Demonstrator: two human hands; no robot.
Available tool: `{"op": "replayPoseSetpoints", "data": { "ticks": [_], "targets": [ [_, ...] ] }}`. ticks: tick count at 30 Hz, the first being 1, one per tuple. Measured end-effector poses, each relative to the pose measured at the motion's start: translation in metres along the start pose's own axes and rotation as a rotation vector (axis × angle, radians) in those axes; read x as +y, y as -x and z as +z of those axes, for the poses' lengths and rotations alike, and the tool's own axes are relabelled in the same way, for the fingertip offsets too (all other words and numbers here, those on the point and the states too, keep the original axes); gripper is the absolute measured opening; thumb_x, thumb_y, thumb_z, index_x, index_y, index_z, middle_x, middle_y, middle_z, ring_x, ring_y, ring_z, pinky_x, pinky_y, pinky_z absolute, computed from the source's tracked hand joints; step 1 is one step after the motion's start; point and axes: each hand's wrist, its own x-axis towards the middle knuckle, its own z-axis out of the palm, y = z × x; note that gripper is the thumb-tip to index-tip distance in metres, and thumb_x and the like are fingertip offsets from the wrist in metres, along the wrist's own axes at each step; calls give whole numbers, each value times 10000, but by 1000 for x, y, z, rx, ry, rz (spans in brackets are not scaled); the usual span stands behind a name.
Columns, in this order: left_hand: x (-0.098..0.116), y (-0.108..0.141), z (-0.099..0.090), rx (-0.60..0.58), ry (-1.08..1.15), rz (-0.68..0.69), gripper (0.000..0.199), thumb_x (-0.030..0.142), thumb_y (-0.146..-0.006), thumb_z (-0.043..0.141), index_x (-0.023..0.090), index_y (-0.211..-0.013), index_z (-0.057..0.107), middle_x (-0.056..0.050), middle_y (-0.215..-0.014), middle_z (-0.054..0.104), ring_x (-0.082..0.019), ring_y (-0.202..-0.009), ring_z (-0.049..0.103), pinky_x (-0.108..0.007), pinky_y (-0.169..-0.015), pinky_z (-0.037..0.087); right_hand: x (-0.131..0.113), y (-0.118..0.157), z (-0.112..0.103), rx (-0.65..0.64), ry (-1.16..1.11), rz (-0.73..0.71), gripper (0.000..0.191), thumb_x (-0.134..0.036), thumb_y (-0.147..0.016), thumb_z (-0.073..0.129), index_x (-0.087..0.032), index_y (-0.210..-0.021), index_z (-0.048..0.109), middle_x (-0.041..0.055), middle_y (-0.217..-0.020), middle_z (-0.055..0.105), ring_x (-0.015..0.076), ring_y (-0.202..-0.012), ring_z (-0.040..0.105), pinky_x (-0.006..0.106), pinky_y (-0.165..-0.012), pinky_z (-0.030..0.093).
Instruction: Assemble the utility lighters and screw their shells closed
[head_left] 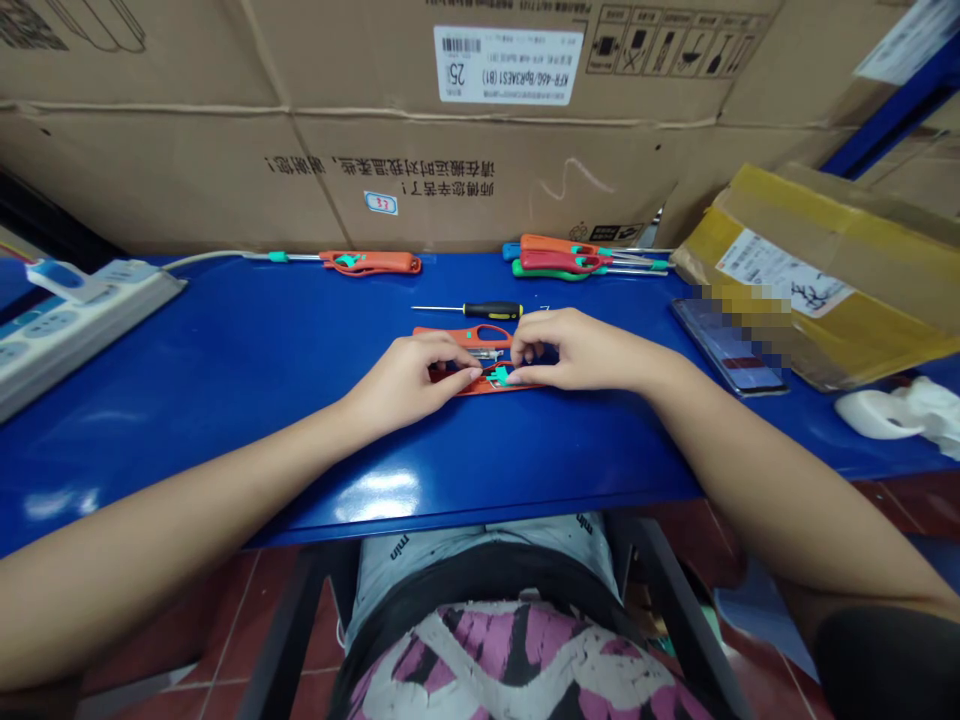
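small workshop bench | blue table (225, 380) | stacked cardboard cartons (337, 130) behind | screwdriver (469, 310), power strip (67, 310), lighters (577, 260) laid out

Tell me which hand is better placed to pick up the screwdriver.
The right hand, probably. The screwdriver lies just behind the opened orange lighter, its black-yellow handle close to the right fingers; the left hand sits nearer the person.
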Motion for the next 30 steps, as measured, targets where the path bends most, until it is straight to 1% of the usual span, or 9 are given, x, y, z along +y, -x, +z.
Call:
{"op": "replayPoseSetpoints", "data": {
  "ticks": [7, 9, 11, 15, 18, 22, 25, 27, 30],
  "targets": [
    [-1, -1, 0, -1, 86, -100, 268, 416, -869, 682, 187, -914, 814, -64, -890, 756, -186, -767, 671, -311, -724, 502, -2, -5, 13, -2, -189, 174, 227, -377, -836, 751, -166, -875, 679, 23, -827, 656, 151, -747, 578, 272, -677, 442],
    [-1, -1, -1, -23, 99, -124, 271, 426, -854, 696, 191, -908, 818, -59, -860, 753, -180, -732, 659, -307, -700, 492, -6, -5, 12, 19, -157, 142, 202, -351, -840, 749, -167, -877, 674, 31, -850, 661, 158, -771, 590, 278, -696, 445],
    [-1, -2, -2, -39, 117, -138, 278, 437, -843, 705, 191, -904, 821, -54, -832, 753, -172, -698, 643, -299, -671, 481, -10, -5, 12, 47, -101, 41, 140, -300, -868, 718, -168, -878, 671, 43, -889, 661, 167, -814, 600, 291, -741, 449],
    [0, -2, -3, -51, 157, -158, 280, 436, -820, 713, 188, -889, 823, -54, -823, 760, -177, -693, 644, -295, -649, 477, -17, -4, 15, 12, -44, -140, 70, -244, -923, 655, -183, -920, 691, 59, -957, 643, 196, -942, 597, 329, -863, 455],
    [1, -2, -3, -74, 163, -184, 265, 414, -804, 713, 191, -889, 827, -51, -842, 776, -185, -722, 671, -299, -680, 489, -19, -5, 20, -25, -19, -131, 63, -202, -918, 650, -182, -947, 702, 74, -1011, 623, 210, -999, 590, 341, -902, 463],
    [2, -1, -2, -73, 170, -196, 251, 386, -776, 730, 192, -902, 828, -41, -868, 788, -182, -752, 681, -280, -688, 495, -20, -5, 21, -36, -29, -127, 81, -181, -912, 640, -167, -966, 699, 84, -1047, 612, 200, -977, 601, 334, -895, 475],
    [4, 1, -1, -50, 147, -159, 255, 374, -813, 700, 197, -948, 825, -34, -881, 792, -162, -697, 650, -270, -644, 478, -19, -3, 15, 49, -53, -116, 93, -207, -896, 666, -164, -978, 679, 64, -990, 643, 180, -889, 599, 310, -823, 473],
    [4, 2, -1, -29, 118, -119, 257, 375, -847, 680, 196, -963, 823, -38, -906, 794, -161, -712, 657, -270, -655, 482, -17, -2, 9, 98, -46, -63, 109, -239, -891, 684, -160, -966, 677, 51, -934, 660, 171, -834, 593, 298, -773, 462],
    [3, 2, 0, -18, 92, -77, 252, 382, -875, 675, 193, -951, 823, -46, -933, 793, -172, -781, 690, -274, -713, 495, -13, -1, 4, 36, -25, 23, 158, -308, -898, 697, -150, -902, 702, 48, -883, 662, 163, -793, 596, 288, -728, 451]
  ]
}}
